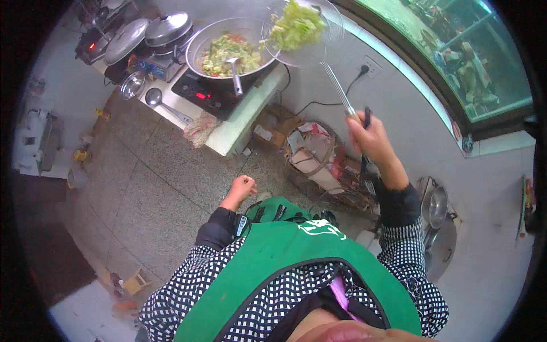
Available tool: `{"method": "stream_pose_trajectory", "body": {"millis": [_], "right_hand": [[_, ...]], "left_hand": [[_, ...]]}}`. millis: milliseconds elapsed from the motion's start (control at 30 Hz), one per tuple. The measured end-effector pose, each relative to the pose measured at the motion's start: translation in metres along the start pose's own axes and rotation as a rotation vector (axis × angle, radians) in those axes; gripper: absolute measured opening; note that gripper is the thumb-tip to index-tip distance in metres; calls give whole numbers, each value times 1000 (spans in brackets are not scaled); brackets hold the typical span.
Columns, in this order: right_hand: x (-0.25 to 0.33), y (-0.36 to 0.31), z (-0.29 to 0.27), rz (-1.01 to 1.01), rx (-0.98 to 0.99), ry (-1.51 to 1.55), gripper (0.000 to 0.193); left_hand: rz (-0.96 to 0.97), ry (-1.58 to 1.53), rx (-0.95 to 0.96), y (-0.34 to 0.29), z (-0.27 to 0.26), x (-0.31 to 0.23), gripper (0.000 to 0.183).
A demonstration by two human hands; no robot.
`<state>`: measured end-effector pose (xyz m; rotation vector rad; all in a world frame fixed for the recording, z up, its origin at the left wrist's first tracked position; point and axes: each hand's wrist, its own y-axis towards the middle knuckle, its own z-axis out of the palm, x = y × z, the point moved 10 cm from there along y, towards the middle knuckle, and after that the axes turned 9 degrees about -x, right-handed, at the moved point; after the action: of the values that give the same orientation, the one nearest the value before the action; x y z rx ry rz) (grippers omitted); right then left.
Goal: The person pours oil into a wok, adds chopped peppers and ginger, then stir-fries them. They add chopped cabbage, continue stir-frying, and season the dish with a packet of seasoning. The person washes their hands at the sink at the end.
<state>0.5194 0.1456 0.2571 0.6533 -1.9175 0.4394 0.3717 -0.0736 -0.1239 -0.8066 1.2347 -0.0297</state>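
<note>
My right hand (pixel 371 138) is closed round the handle of a long-handled wire strainer (pixel 335 80). Chopped green leafy vegetables (pixel 297 27) lie in its round mesh basket, which overlaps the right rim of a wok (pixel 196 41) from this view. Inside the wok is a mix of pale green pieces with some red bits (pixel 225 54). A metal spatula (pixel 235 74) rests in that food, its handle hanging over the near rim. My left hand (pixel 244 188) is low in front of my green apron, fingers curled and nothing visible in them.
The wok stands on a black induction cooker (pixel 208 94) on a white counter (pixel 242 122). To its left are a ladle (pixel 154 97), a metal bowl (pixel 133 84) and lidded pans (pixel 168 28). A crumpled cloth (pixel 200 129) hangs at the counter edge. A full basket (pixel 310 151) stands below.
</note>
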Motion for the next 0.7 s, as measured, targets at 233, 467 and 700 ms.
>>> {"method": "stream_pose_trajectory", "body": {"millis": [233, 467, 700], "right_hand": [[19, 123, 103, -395, -295, -1031, 20], [2, 125, 89, -361, -371, -871, 21], [-65, 32, 27, 128, -78, 294, 23]], "left_hand": [[-10, -94, -109, -10, -47, 17, 17], [-82, -70, -83, 11, -44, 7, 15], [-20, 79, 25, 15, 32, 2, 15]]}}
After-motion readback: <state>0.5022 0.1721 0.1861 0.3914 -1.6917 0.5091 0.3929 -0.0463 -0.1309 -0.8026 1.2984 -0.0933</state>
